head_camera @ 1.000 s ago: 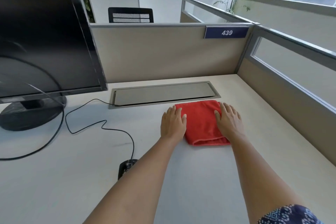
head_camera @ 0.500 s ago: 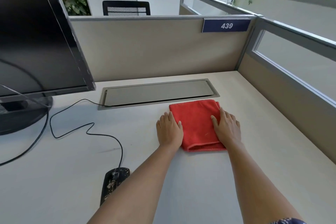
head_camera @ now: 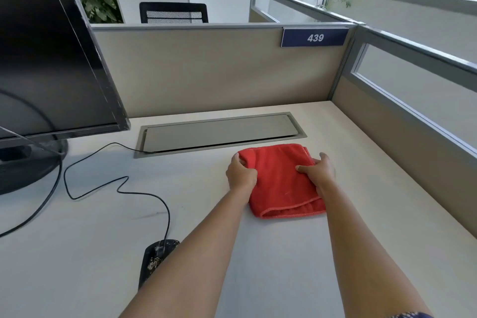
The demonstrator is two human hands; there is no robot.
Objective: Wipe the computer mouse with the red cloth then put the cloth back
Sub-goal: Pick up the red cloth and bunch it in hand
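Observation:
A folded red cloth (head_camera: 280, 183) lies on the white desk (head_camera: 361, 188), just in front of the grey cable hatch. My left hand (head_camera: 241, 174) grips the cloth's left edge, fingers curled around it. My right hand (head_camera: 318, 171) grips its right edge, thumb on top. The black computer mouse (head_camera: 154, 257) sits near the desk's front left, speckled with dirt and partly hidden behind my left forearm. Its cable runs back toward the hatch.
A black monitor (head_camera: 51, 54) on a round base fills the left side. The grey cable hatch (head_camera: 219, 133) is set into the desk by the beige partition, which carries a sign reading 439 (head_camera: 315, 37). A second partition runs along the right.
Both hands lay flat on the cloth's edges before; now their fingers have closed around the left and right edges. The camera view has shifted slightly.

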